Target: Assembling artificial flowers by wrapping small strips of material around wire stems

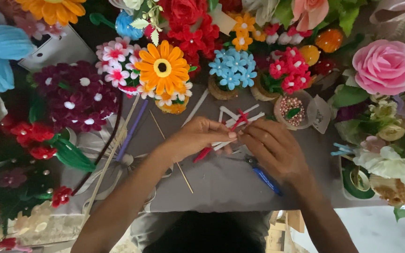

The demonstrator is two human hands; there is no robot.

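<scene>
My left hand [198, 137] and my right hand [273, 149] meet over the grey table [226, 182]. Together they pinch a small bundle of white pipe cleaners [240, 119] with a red pipe cleaner [236, 121] twisted around them. The red one's lower end [201, 154] pokes out below my left palm. The white strands stick up and to the right past my fingertips. A blue-handled tool [266, 180] lies on the table under my right wrist.
Handmade flowers ring the table: an orange daisy [163, 68], blue blossoms [233, 68], dark maroon blooms [78, 96], a pink rose [385, 66]. Thin wooden sticks [174, 157] and a purple stem [132, 130] lie at left. Green tape rolls [358, 182] sit at right.
</scene>
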